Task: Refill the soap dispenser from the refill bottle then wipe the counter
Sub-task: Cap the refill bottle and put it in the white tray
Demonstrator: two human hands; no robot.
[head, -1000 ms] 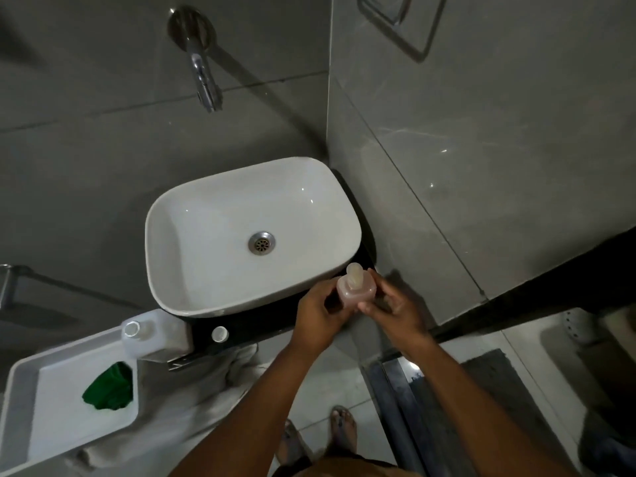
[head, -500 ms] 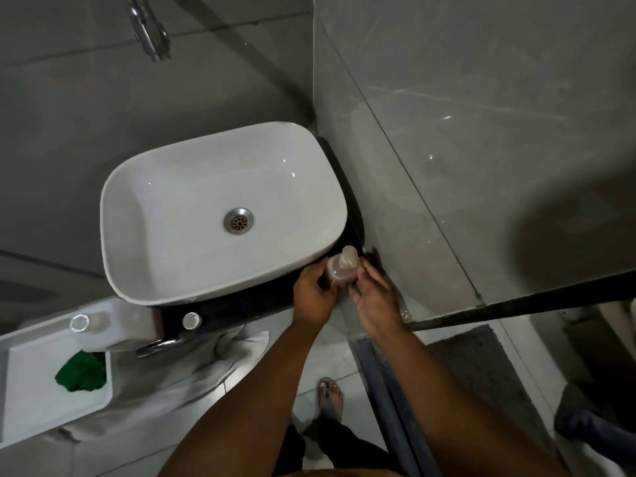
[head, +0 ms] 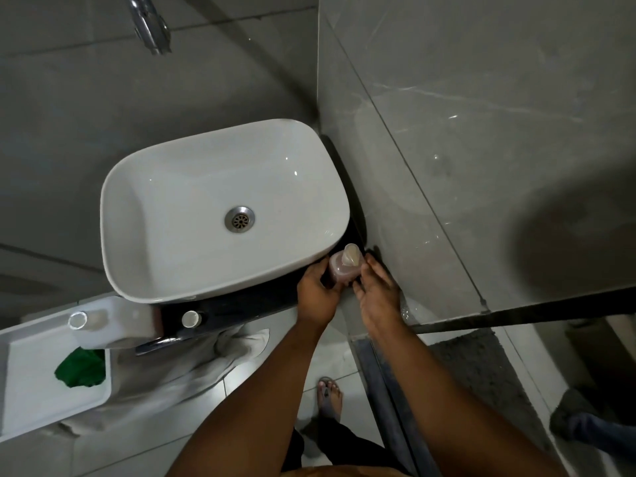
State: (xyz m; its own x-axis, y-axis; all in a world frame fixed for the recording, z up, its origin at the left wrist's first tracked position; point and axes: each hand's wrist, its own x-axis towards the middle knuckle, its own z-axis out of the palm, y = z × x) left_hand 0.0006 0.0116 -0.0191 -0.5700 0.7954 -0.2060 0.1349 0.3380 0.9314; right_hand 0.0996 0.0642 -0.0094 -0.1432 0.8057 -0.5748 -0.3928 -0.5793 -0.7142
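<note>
A small pinkish soap dispenser (head: 344,268) with a pale pump head stands on the dark counter (head: 268,302) at the sink's near right corner, close to the wall. My left hand (head: 315,294) grips its left side. My right hand (head: 377,292) is at its right side, fingertips touching the bottle. A white refill bottle (head: 113,321) with an open neck stands at the counter's left end, and its white cap (head: 190,318) lies on the counter beside it. A green cloth (head: 81,368) lies in a white tray (head: 31,390) at the lower left.
A white basin (head: 213,208) fills most of the counter, with a chrome tap (head: 149,25) on the wall above. Grey tiled walls close in behind and on the right. A grey towel (head: 192,359) hangs below the counter. My sandalled foot (head: 330,395) is on the floor.
Both hands lowered the dispenser from above the counter edge down onto the counter by the wall. The view shifted, so the sink sits more to the left.
</note>
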